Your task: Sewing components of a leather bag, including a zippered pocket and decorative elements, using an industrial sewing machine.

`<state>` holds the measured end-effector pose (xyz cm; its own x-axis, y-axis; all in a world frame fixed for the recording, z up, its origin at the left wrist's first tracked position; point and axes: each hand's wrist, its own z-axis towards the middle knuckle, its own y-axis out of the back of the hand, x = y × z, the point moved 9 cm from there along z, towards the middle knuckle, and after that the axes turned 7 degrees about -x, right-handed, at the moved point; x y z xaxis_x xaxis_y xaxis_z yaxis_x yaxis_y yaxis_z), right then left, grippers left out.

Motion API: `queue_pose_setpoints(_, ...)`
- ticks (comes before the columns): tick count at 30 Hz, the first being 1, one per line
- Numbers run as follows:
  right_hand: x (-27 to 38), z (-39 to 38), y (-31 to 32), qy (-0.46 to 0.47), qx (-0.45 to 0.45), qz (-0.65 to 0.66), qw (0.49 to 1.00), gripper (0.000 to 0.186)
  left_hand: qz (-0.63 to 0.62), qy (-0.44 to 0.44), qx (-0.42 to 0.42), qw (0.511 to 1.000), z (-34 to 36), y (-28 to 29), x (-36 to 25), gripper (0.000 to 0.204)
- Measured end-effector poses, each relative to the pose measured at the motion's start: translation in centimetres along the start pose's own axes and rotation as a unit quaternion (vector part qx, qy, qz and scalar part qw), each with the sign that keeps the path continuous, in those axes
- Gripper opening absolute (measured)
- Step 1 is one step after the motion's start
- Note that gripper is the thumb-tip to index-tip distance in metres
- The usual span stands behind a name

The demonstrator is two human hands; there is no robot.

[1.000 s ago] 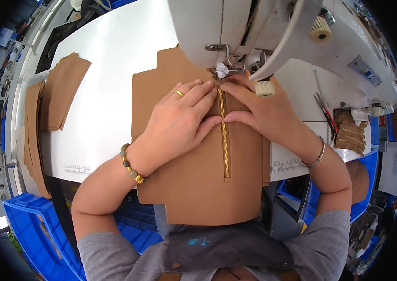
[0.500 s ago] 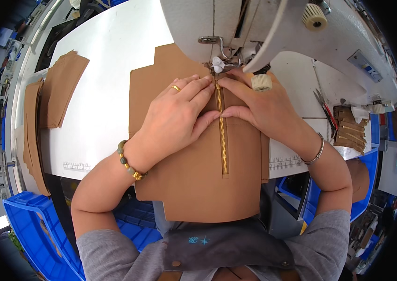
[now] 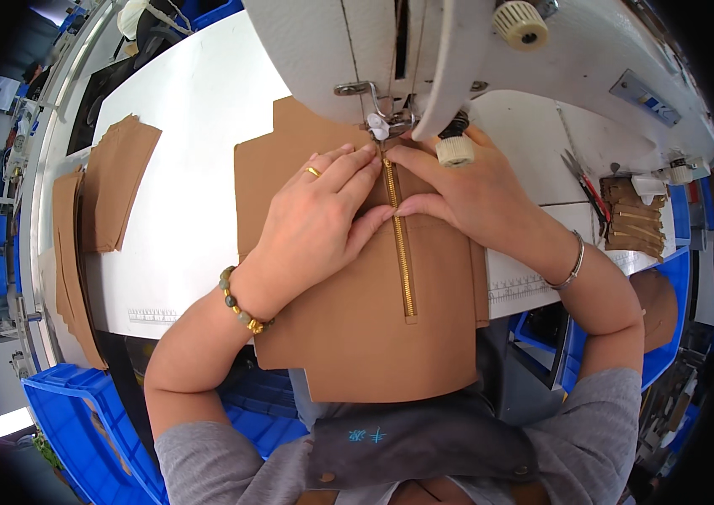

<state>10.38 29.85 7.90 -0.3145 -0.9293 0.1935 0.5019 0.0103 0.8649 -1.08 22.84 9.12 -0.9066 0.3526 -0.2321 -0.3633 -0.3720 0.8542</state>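
Note:
A large brown panel (image 3: 357, 337), looking like leather, lies under the head of a white sewing machine (image 3: 450, 50). A gold metal zipper (image 3: 402, 252) runs lengthwise in a slot in its middle. My left hand (image 3: 319, 202) rests flat on the panel left of the zipper, fingers stretched toward the presser foot (image 3: 379, 128). From the right, my right hand (image 3: 466, 181) lies on the panel with its thumb and index finger spread along the zipper; its other fingertips are hidden behind the machine's knob. Both thumb tips nearly meet over the zipper.
Brown panels (image 3: 121, 185) are stacked at the left of the white table (image 3: 180, 101). Red-handled snips (image 3: 590, 189) lie at the right beside a bundle of brown zipper strips (image 3: 635, 220). Blue bins (image 3: 79, 412) stand at the lower left and right.
The whole view has shifted slightly, with the machine head appearing further left and higher. Both hands keep their places on the panel beside the zipper.

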Motion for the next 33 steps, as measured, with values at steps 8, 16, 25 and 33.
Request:
queue_pose_setpoints(8,0.3,0.1,0.3,0.008,-0.032,-0.015,0.999,0.057,-0.002,0.002,-0.004,1.000,-0.1,0.1,0.1,0.049)
queue_pose_setpoints(16,0.2,0.1,0.6,0.008,-0.040,0.000,0.999,0.055,0.001,-0.003,0.007,1.000,0.1,0.0,0.1,0.048)
queue_pose_setpoints(25,0.1,0.0,0.5,0.009,-0.033,-0.005,0.999,0.053,-0.005,0.008,0.008,1.000,0.1,0.0,0.1,0.049)
queue_pose_setpoints(33,-0.1,1.1,3.1,0.028,-0.094,-0.050,0.994,0.037,0.012,-0.002,0.010,1.000,0.4,0.0,0.2,0.049)
